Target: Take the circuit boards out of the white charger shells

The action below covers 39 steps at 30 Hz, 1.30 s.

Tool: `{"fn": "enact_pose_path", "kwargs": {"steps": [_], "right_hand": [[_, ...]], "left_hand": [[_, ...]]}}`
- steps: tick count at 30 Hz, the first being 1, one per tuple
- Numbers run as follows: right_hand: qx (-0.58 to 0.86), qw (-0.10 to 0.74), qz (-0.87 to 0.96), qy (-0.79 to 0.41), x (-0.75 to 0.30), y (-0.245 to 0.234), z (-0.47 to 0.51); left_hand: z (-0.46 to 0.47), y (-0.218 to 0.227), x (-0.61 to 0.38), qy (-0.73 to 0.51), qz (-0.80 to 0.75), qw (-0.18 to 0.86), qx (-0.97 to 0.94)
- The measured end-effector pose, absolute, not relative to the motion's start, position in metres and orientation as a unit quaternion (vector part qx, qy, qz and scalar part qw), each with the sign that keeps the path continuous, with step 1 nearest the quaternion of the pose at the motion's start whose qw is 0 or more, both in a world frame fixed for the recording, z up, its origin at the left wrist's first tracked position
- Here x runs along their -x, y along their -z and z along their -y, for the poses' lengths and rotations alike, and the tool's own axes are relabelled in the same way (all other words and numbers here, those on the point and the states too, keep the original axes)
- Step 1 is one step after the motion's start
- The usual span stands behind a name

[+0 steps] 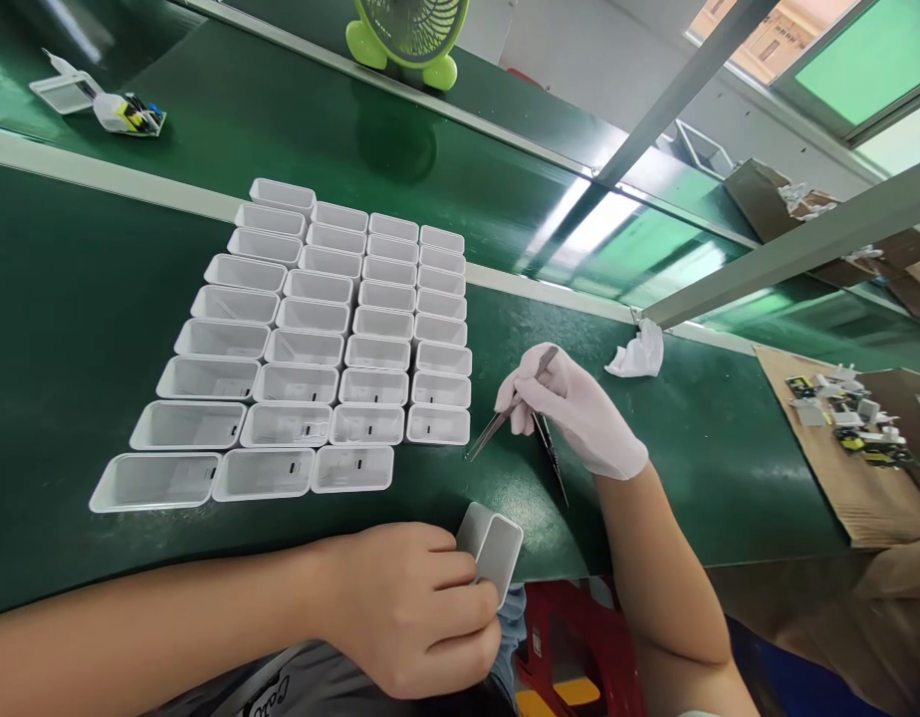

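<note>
My bare left hand (pixel 422 607) is wrapped around a white open-topped plastic box (pixel 471 528) at the table's front edge, its opening tilted toward the right. In a white glove, my right hand (pixel 572 403) grips silver tweezers (pixel 494 433), whose tips point down and left above the table. A black pointed tool (pixel 551 458) shows below that hand; whether it is held or lies on the table I cannot tell. Left of the tweezers, similar white boxes (pixel 285 425) stand in close rows with their openings up. Small dark slots show inside the nearer ones.
A crumpled white cloth or glove (pixel 639 351) lies behind my right hand. Cardboard (pixel 789 438) at the right bears electronic parts (pixel 852 418). A green fan (pixel 411 30) stands at the back, and a circuit assembly (pixel 131 115) lies at the far left. A post (pixel 789 239) slants across the right.
</note>
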State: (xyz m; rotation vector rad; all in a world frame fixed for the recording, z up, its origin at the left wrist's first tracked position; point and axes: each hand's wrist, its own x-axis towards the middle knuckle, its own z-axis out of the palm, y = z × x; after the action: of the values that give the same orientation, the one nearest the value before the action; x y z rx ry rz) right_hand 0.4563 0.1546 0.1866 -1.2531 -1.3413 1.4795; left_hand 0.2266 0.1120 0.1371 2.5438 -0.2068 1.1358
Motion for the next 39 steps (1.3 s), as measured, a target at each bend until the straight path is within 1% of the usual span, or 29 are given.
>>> {"fn": "enact_pose_path", "kwargs": {"steps": [3,16,26,39], "right_hand": [[0.485,0.373,0.524,-0.592,-0.4562,-0.1865,-0.1548],[0.490,0.381,0.525,-0.582,-0.4532,-0.1891,-0.1539],[0.493,0.363,0.533,-0.584,-0.4531,-0.1916,-0.1524],[0.502,0.368,0.529,-0.577,-0.4532,-0.1921,-0.1509]], "left_hand": [[-0.1115,-0.1371,-0.2267,-0.399,0.073,0.173,-0.898],[-0.1125,-0.1367,-0.2261,-0.399,0.078,0.177,-0.897],[-0.1131,-0.1356,-0.2273,-0.403,0.077,0.178,-0.895],[-0.1128,-0.1367,-0.2265,-0.398,0.079,0.175,-0.897]]}}
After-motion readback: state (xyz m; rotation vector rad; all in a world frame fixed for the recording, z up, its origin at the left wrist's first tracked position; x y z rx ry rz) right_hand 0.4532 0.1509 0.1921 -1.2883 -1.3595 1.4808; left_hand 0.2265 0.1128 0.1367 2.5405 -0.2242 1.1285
